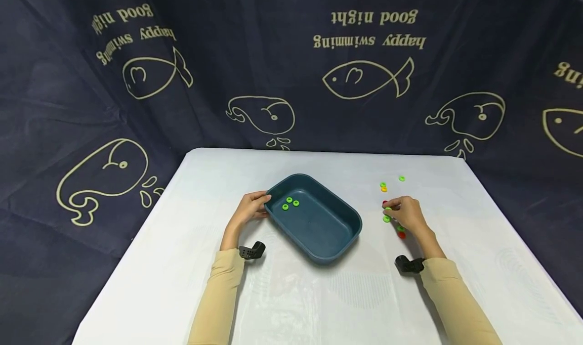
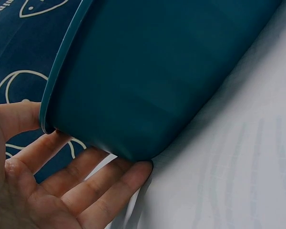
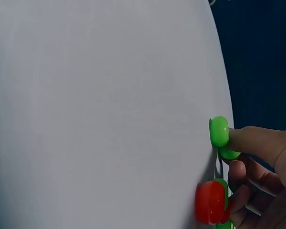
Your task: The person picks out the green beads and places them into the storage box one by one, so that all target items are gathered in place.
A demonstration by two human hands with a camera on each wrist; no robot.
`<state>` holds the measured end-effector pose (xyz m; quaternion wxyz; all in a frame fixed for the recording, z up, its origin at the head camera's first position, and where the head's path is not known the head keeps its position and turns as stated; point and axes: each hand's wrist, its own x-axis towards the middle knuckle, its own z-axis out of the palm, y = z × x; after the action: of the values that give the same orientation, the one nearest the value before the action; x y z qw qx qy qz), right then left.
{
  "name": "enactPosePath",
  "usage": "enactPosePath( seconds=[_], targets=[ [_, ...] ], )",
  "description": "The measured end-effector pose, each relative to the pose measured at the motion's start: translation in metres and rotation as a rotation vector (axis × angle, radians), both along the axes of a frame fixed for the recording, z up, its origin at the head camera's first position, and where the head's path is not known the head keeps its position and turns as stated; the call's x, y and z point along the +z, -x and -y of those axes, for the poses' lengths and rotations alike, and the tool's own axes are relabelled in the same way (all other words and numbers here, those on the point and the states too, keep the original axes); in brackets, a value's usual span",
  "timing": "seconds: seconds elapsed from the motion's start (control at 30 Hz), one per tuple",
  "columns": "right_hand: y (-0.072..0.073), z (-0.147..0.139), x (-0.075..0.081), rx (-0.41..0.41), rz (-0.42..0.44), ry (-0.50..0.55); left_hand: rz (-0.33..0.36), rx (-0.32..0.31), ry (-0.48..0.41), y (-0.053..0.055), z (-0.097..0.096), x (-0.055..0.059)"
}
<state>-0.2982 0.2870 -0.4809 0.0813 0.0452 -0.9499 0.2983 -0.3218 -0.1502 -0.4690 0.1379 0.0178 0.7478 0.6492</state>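
A dark teal plastic basin [image 1: 314, 223] rests on the white table, with several small green rings [image 1: 296, 203] gathered inside at its far left end. My left hand [image 1: 250, 207] grips the basin's left corner; in the left wrist view the thumb is at the rim and the fingers [image 2: 105, 191] spread under the outer wall. To the right of the basin, my right hand [image 1: 407, 214] pinches a small green ring [image 3: 230, 153] between thumb and fingertips. Another green ring [image 1: 386, 219] lies right by the thumb. A red piece [image 3: 209, 202] and a green one sit below the fingers.
Beyond my right hand lie an orange ring [image 1: 384, 189] beside a green one, and a lone green ring [image 1: 402, 178]. A dark red piece [image 1: 384, 203] shows at the fingertips. A dark blue curtain [image 1: 291, 72] with fish drawings hangs behind the table [image 1: 182, 223].
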Motion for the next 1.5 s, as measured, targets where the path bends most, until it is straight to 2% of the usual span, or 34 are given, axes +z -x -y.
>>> enactPosePath(
  seconds=[0.33,0.67,0.97,1.13,1.3,1.5],
  targets=[
    [0.003,0.005,0.011,0.019,-0.02,0.001,0.003,-0.006,-0.006,0.0,0.002,-0.001],
    [0.023,0.03,0.045,0.075,-0.072,0.045,0.0,-0.008,-0.015,0.002,0.002,-0.002],
    [0.04,0.079,0.077,0.135,-0.096,0.061,-0.001,-0.006,-0.012,0.0,0.002,0.0],
    [0.049,0.116,0.086,0.203,-0.099,0.087,0.008,0.0,-0.009,0.001,0.003,0.0],
    [0.055,0.153,0.088,0.261,-0.078,0.098,0.017,0.006,-0.007,0.001,0.003,-0.001],
    [0.064,0.189,0.078,0.354,-0.043,0.062,0.012,0.012,-0.003,0.001,0.001,0.001]
  ],
)
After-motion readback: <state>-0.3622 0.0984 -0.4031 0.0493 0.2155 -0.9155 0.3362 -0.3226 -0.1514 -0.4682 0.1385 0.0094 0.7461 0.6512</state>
